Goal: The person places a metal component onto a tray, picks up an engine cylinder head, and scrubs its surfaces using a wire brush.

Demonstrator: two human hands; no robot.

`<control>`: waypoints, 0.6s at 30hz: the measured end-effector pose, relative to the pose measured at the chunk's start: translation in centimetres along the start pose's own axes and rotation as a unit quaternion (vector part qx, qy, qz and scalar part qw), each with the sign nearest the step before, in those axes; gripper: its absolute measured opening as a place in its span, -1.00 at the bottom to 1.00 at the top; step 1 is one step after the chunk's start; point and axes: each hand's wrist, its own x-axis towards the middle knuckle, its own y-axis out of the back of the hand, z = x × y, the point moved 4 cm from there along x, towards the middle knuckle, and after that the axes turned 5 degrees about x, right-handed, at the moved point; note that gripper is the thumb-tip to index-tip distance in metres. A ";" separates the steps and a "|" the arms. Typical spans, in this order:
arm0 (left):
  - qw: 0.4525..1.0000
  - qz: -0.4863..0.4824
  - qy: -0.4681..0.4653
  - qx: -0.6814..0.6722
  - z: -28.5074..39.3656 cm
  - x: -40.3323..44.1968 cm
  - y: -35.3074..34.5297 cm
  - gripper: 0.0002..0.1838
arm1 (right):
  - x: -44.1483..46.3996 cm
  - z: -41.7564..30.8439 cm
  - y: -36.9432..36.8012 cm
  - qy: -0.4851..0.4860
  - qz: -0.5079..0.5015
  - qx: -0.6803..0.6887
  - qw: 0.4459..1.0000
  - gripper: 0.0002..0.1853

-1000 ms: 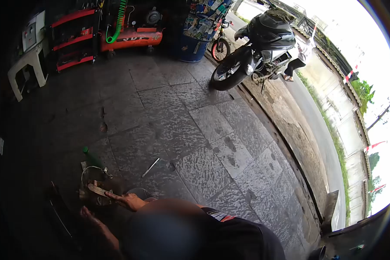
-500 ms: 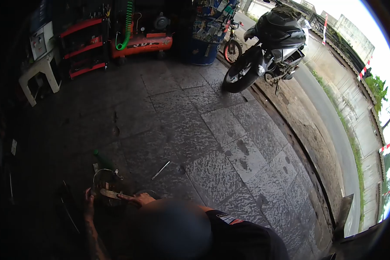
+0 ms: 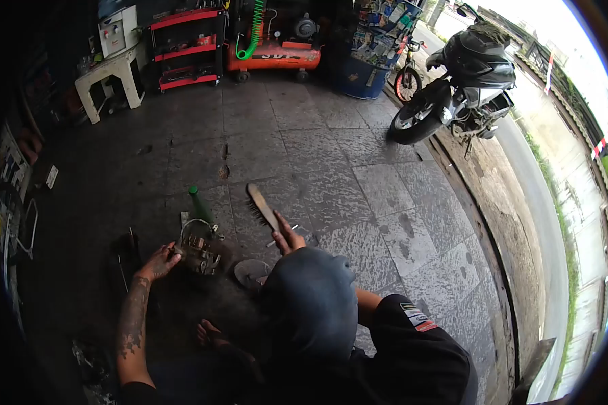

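Note:
My right hand (image 3: 288, 237) grips a wooden-handled wire brush (image 3: 263, 208), raised above the floor with its bristles facing left. The brush is apart from the brown metal machine part (image 3: 201, 255) on the floor. At that part's left side, my tattooed left hand (image 3: 159, 262) has its fingers closed on its edge. A curved pale hose or cable (image 3: 197, 221) arches over the part's top. Just beyond stands a green bottle (image 3: 200, 205). A round grey bowl (image 3: 250, 271) rests to the right of the part. A thin silver rod (image 3: 292, 228) lies partly hidden behind my right hand.
A rounded dark shape (image 3: 314, 297) covers the lower middle, near a bare foot (image 3: 211, 333). Farther back are a beige stool (image 3: 111, 74), a red tool cart (image 3: 186, 50), an orange compressor (image 3: 273, 61), a blue drum (image 3: 359, 77) and a motorcycle (image 3: 452, 88). Long dark pieces lie left.
The brush in my right hand has lifted off the metal part and moved right, turning upward. My left hand has closed on the part's left edge. The camera view has shifted.

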 end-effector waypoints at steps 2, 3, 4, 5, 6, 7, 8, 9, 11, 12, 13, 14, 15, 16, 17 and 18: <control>0.998 -0.015 -0.049 -0.034 -0.8 0.9 0.3 -0.14 | -3.3 -2.4 3.0 -0.009 0.131 0.037 0.991 -0.45; 0.999 -0.007 -0.035 -0.021 -0.2 0.6 0.8 -0.16 | -5.2 -3.8 4.1 -0.001 0.192 0.088 0.977 -0.47; 0.998 -0.005 -0.055 -0.004 -1.0 1.2 0.5 -0.19 | -7.3 -4.4 5.6 0.004 0.244 0.120 0.962 -0.48; 0.998 -0.027 -0.046 -0.020 -0.2 0.7 1.2 -0.22 | -9.8 -4.2 6.9 0.001 0.280 0.142 0.949 -0.50; 0.997 -0.050 -0.044 -0.033 0.1 -0.1 1.7 -0.24 | -12.5 -3.4 8.2 -0.008 0.313 0.159 0.937 -0.51; 0.997 -0.052 -0.032 -0.042 -1.1 -1.1 1.8 -0.24 | -15.1 -2.1 9.5 -0.025 0.336 0.167 0.927 -0.52; 0.997 -0.066 -0.033 -0.001 -1.4 -1.5 1.7 -0.21 | -17.9 -0.9 10.6 -0.045 0.359 0.176 0.915 -0.53; 0.994 -0.077 -0.056 0.049 0.2 0.0 1.8 -0.17 | -20.5 0.5 11.8 -0.063 0.384 0.179 0.904 -0.55; 0.985 -0.097 -0.116 0.083 -1.1 1.6 0.9 -0.20 | -25.6 2.4 13.4 -0.094 0.427 0.181 0.881 -0.57; 0.984 -0.110 -0.129 0.062 -1.0 1.8 0.8 -0.23 | -27.3 3.3 13.9 -0.104 0.445 0.182 0.871 -0.58; 0.978 -0.101 -0.174 0.062 -1.8 2.4 0.6 -0.21 | -29.2 3.9 14.5 -0.111 0.467 0.177 0.859 -0.58; 0.980 -0.095 -0.158 0.071 -3.1 3.3 0.2 -0.20 | -30.6 4.7 15.2 -0.131 0.497 0.168 0.841 -0.60; 0.978 -0.091 -0.179 0.050 -3.3 3.3 0.3 -0.17 | -31.5 4.3 15.5 -0.115 0.509 0.156 0.839 -0.59; 0.984 -0.091 -0.153 0.015 -2.6 2.7 0.7 -0.14 | -32.1 3.1 15.5 -0.115 0.526 0.183 0.822 -0.60; 0.983 -0.036 -0.179 0.014 -5.5 4.8 -0.8 -0.11 | -32.6 2.5 15.9 -0.114 0.534 0.185 0.817 -0.59; 0.974 -0.036 -0.218 -0.041 -6.1 5.4 -1.4 -0.18 | -32.5 1.9 16.4 -0.092 0.543 0.182 0.814 -0.58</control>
